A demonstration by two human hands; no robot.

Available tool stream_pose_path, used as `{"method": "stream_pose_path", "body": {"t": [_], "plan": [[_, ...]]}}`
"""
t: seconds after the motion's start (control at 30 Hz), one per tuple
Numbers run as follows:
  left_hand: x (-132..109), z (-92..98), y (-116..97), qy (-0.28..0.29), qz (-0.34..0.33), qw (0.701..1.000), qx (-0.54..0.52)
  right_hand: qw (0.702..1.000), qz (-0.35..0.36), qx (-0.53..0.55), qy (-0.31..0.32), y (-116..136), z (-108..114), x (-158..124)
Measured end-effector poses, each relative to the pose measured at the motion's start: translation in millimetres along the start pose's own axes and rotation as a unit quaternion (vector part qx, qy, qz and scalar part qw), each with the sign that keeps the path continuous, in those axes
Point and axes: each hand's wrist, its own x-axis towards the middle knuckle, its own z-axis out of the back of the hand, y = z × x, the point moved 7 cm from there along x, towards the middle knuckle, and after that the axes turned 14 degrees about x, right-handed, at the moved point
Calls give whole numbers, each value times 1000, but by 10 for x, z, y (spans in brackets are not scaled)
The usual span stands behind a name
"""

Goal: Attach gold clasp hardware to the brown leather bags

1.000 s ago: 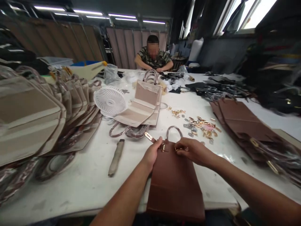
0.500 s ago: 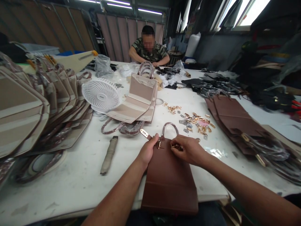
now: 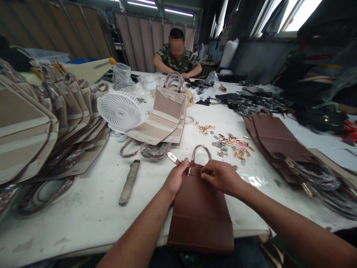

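A brown handbag panel (image 3: 202,208) lies in front of me, its lower end over the table's near edge. A wrapped handle (image 3: 201,150) arches from its top. My left hand (image 3: 176,178) grips the panel's upper left edge, thumb on top. Beside that thumb is a gold clasp (image 3: 189,170) on the panel, and a strap with a gold plate (image 3: 172,158) sticks out to the upper left. My right hand (image 3: 223,176) is closed in a pinch at the upper right of the panel. A small gold metal piece (image 3: 205,172) shows at its fingertips, mostly hidden by the fingers.
Loose gold fittings (image 3: 232,143) lie beyond my right hand. A wrapped tool (image 3: 129,182) is at left. Beige-lined panels (image 3: 164,115) and a white fan (image 3: 120,111) stand ahead. Stacked panels are at left (image 3: 25,130) and right (image 3: 279,137). Another person (image 3: 178,56) works across the table.
My right hand has shifted slightly left over the panel with the gold piece, toward the clasp. My left hand keeps its grip.
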Motion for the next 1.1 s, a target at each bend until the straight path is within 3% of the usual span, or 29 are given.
{"method": "stream_pose_path", "body": {"t": [0.17, 0.43, 0.63, 0.97, 1.1], "plan": [[12, 30, 19, -5, -9, 1000, 17, 997, 23, -76, -15, 56, -68, -14], [27, 59, 35, -15, -13, 999, 41, 993, 43, -97, 55, 82, -92, -23], [42, 141, 79, -43, -12, 997, 69, 975, 77, -207, 23, 83, -152, -57], [40, 141, 81, -46, -22, 997, 56, 989, 85, -100, 60, 36, -165, -107], [46, 183, 92, -59, -29, 996, 64, 993, 57, -81, 62, 37, -139, -86]]}}
